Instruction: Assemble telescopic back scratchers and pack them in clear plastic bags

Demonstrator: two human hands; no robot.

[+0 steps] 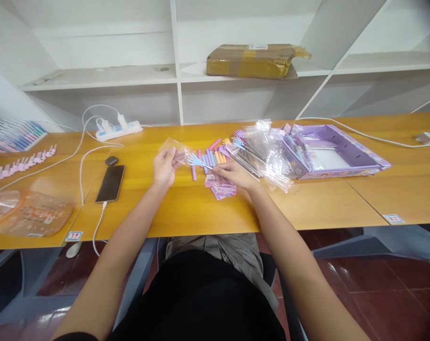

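Observation:
My left hand [165, 166] is closed on a clear plastic bag [175, 148] above the table. In my right hand [232, 173] is the metal stem of a small light-blue hand-shaped piece [195, 160], whose fingers point toward the bag. Beneath and between my hands lie several pink, purple, blue and orange tubes [194, 173]. Printed pink cards [223, 190] are just below my right hand. To its right are metal rods [246, 163] with coloured hand-shaped ends and a heap of clear plastic bags [271, 161].
A purple box [346, 169] holds packaged pieces at the right. On the left are a phone [110, 183], a black case [111, 160], a power strip [129, 131], cables and an orange transparent bag [40, 213]. A taped carton [250, 61] sits on the shelf.

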